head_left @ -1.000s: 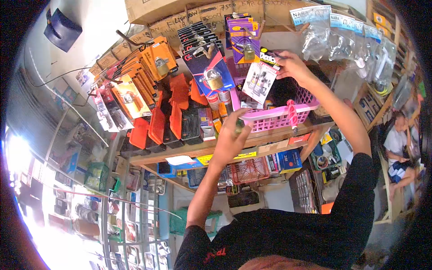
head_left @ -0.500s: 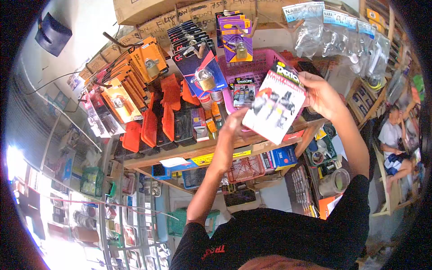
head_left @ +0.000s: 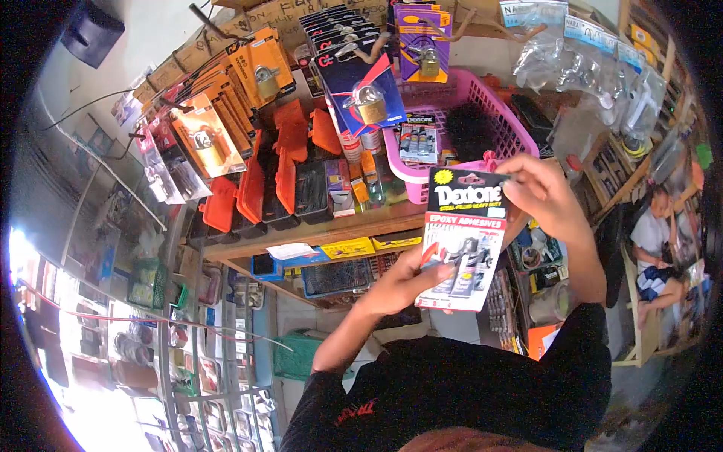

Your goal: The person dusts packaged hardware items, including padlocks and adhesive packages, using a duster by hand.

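A Dextone epoxy adhesive pack is held upright in front of my chest, its printed face toward me. My left hand grips its lower left part, with the thumb across the front. At the top right corner my right hand pinches the card's edge; some of its fingers are hidden behind. Just beyond the pack stands a pink plastic basket on the shelf. Another Dextone pack lies in the basket's left part, beside something dark.
Padlocks on blue cards and orange cards hang over the shelf. Red-lidded black boxes line its left side. Clear bags hang at upper right. A person sits at far right.
The epoxy adhesive pack has come down and closer to my chest, turning from tilted to nearly upright. Both hands moved with it, and the left thumb now lies across its front.
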The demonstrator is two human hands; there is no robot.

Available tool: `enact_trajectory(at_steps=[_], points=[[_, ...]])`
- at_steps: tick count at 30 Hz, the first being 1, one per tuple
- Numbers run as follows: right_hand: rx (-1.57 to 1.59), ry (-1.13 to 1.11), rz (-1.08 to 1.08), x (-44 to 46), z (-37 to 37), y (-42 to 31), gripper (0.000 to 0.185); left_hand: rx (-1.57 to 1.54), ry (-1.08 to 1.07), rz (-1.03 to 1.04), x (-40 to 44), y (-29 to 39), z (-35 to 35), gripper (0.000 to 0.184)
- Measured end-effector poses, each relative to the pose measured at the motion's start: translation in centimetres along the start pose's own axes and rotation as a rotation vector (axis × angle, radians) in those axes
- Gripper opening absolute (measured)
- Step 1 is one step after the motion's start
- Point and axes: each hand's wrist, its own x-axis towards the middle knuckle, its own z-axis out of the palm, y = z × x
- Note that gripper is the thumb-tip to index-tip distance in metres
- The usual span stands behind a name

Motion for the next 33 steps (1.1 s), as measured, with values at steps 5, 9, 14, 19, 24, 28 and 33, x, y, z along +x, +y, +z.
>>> enact_trajectory(at_steps=[5, 9, 14, 19, 24, 28, 33], points=[[-0.162, 0.251, -0.199, -2.4, -0.3, -0.6, 0.027, -0.39, 0.318, 0.023, -4.5, -2.0, -1.7, 0.046], [-0.215, 0.351, -0.158, -2.0, -1.0, 0.9, 0.023, -0.539, 0.569, 0.082, -7.5, -3.0, -4.2, 0.051], [-0.341, 0.462, -0.153, -0.6, -1.5, 2.5, 0.017, -0.502, 0.777, 0.169, -9.6, -2.8, -5.7, 0.047], [-0.401, 0.547, -0.199, -2.1, -1.4, 3.7, 0.022, -0.485, 0.911, 0.26, -11.9, -3.6, -7.4, 0.048], [-0.475, 0.522, -0.061, 0.5, 0.5, 3.2, 0.028, -0.373, 1.062, 0.291, -14.2, -2.6, -7.7, 0.052], [-0.37, 0.22, 0.423, 3.9, 0.2, 3.0, 0.046, -0.256, 1.14, 0.276, -16.0, -3.0, -9.0, 0.05], [-0.269, 0.161, 0.4, 5.8, 0.8, 5.3, 0.05, -0.256, 1.162, 0.322, -17.6, -3.0, -10.3, 0.05]])
